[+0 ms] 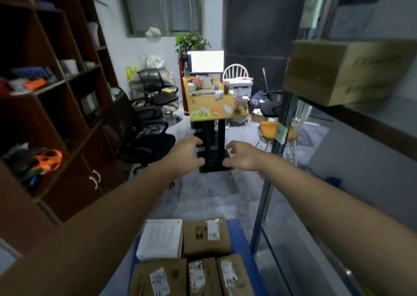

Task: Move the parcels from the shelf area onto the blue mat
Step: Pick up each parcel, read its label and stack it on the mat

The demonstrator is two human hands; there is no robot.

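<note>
Above the blue mat, both the left hand and the right hand hung open and empty. Five parcels crowded the mat; another dropped there risked overhanging its edge.

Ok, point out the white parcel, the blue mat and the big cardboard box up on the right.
white parcel [160, 239], head view, top face.
blue mat [237, 230], head view, bare right strip.
big cardboard box [316, 67], head view, near side face.

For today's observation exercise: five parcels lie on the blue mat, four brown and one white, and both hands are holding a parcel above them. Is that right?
Not quite. The head view shows both the left hand and right hand empty and open. The five parcels, four brown and one white, do lie on the blue mat.
</note>
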